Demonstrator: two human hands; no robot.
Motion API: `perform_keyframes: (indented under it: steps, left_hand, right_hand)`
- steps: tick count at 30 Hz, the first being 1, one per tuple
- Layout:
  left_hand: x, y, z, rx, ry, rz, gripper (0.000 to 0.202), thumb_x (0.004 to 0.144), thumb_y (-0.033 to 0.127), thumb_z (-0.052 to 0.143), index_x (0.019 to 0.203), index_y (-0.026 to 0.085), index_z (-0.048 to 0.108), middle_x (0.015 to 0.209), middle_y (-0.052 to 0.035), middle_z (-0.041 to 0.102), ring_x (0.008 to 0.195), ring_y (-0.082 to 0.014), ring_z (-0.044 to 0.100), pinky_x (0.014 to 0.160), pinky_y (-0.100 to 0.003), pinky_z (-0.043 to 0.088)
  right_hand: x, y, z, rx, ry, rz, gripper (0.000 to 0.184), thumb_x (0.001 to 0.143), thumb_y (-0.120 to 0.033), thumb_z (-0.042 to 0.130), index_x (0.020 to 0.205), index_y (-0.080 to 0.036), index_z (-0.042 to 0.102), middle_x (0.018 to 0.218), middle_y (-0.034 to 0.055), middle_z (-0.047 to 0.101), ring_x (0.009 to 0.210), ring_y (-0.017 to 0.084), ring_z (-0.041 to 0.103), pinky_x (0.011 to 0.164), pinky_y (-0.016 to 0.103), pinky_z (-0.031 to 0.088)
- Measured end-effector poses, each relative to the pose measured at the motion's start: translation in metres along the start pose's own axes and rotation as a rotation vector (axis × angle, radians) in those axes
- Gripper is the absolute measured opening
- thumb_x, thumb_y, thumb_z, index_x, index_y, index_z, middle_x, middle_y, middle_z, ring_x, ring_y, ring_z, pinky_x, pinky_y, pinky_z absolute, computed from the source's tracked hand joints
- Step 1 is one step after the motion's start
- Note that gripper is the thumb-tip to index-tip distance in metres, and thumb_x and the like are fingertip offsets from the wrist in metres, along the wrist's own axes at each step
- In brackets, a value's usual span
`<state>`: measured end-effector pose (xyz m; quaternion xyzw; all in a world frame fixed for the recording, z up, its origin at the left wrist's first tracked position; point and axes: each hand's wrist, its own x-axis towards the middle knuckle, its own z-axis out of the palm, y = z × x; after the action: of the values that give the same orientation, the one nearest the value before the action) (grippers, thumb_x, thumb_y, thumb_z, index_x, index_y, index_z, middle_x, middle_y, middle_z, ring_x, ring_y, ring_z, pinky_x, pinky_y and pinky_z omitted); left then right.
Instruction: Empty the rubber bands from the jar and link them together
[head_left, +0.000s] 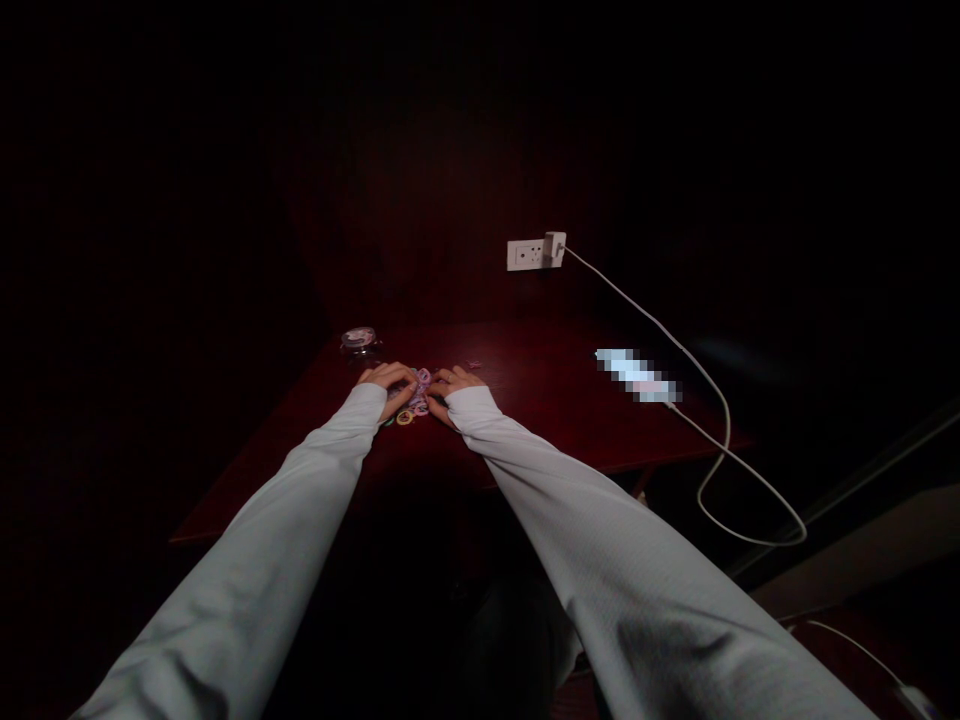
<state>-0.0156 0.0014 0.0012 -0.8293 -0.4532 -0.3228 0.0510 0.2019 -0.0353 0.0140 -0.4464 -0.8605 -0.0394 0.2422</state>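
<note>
A white charger [556, 244] fills one wall socket [524, 256].

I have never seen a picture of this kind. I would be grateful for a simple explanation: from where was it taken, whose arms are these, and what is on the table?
There is no machine here. A person wears a camera on the head, looking forward and down, so you see their own arms in pale sleeves. The left hand and right hand are bare, curled on either side of a small pile of colourful rings on the dark red table. Whether either hand grips a ring is too small to tell. Beyond the left hand stands a clear jar. To the right lies a pixelated object, with a white cable running to a plug in the socket.
</note>
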Motion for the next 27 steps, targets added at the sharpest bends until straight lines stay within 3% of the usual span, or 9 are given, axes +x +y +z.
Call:
perform_keyframes:
  steps: [27]
  left_hand:
    - [-0.0014, 0.0035, -0.0049, -0.004, -0.026, 0.003, 0.027, 0.1, 0.042, 0.053, 0.091, 0.026, 0.074, 0.112, -0.0044, 0.079, 0.107, -0.0254, 0.068, 0.09, -0.04, 0.043]
  right_hand:
    - [-0.0011, -0.0021, -0.0053, 0.001, -0.012, 0.068, 0.028, 0.103, -0.034, 0.06, 0.12, -0.027, 0.081, 0.132, 0.0051, 0.073, 0.116, 0.024, 0.058, 0.099, 0.035, 0.049]
